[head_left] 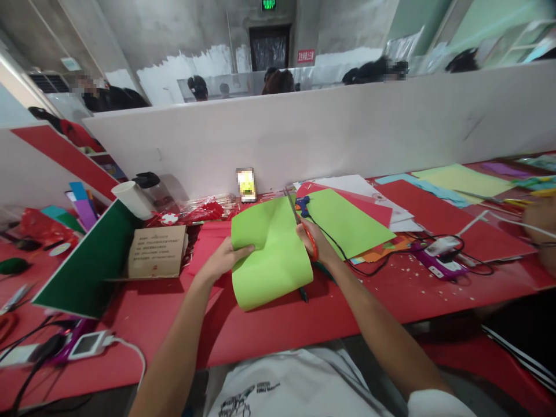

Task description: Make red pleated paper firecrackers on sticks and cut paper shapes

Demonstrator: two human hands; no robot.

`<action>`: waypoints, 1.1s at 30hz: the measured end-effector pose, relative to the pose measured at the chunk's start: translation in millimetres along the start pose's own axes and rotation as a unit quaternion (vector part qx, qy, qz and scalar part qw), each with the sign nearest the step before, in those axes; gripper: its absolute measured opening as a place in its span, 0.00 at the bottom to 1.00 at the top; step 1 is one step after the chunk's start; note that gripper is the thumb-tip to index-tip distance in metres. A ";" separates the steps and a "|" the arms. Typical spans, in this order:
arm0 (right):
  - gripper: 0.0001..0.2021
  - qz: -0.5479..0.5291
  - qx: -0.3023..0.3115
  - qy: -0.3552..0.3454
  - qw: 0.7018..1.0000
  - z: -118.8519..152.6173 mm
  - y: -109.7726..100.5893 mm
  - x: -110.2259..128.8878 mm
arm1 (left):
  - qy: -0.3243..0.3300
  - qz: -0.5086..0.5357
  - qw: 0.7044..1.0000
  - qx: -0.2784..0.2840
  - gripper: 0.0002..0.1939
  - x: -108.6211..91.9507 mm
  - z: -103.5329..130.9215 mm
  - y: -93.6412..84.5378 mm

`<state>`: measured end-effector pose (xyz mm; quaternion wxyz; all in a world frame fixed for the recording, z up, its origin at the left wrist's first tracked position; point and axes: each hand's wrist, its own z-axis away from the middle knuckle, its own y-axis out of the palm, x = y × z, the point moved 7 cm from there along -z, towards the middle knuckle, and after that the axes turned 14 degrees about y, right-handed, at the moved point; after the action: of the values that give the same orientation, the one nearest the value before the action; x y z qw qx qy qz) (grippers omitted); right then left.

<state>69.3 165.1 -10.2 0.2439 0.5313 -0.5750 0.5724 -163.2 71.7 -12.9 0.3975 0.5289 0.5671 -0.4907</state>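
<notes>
A lime-green sheet of paper (pixel 271 255) curls up off the table, its lower edge bent toward me. My left hand (pixel 230 255) grips its left edge, thumb on top and the other fingers hidden behind. In my right hand (pixel 317 237) is a pair of scissors (pixel 309 234) with orange handles, blades pointing up and away at the sheet's upper right edge. Whether the blades are apart or closed is hard to see. A blue glue gun (pixel 303 205) lies just beyond the scissors, on or beside a second green sheet (pixel 347 223).
A lit phone (pixel 247 185) leans against the white partition (pixel 325 127). To the left stand a cardboard box (pixel 156 252), a green board (pixel 93 260) and a paper roll (pixel 132 200). Purple power strips (pixel 438 263) with cables, and red paper (pixel 456 220), lie right. Another person's hand (pixel 541 223) shows there.
</notes>
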 end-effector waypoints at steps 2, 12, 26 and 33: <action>0.32 -0.005 0.005 0.002 1.000 -0.7 -0.1 0.1 | -0.003 0.003 1.000 0.005 0.34 1.5 0.2 0.5; 0.35 -0.013 -0.024 0.018 0.999 -1.9 -6.6 2.7 | -0.008 -0.007 1.000 0.016 0.30 1.1 1.3 2.4; 0.29 -0.143 0.093 0.120 0.978 2.6 15.2 -9.7 | 0.149 0.151 0.877 -0.432 0.19 -7.2 2.8 -85.0; 0.19 0.126 0.131 0.018 0.983 17.3 32.6 10.7 | 0.214 0.198 0.748 -0.596 0.30 7.5 15.5 -140.0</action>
<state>42.6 138.5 -17.7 0.1082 0.4713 -0.5528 0.6787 -303.8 63.8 -4.3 0.5885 0.3764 0.6969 0.1625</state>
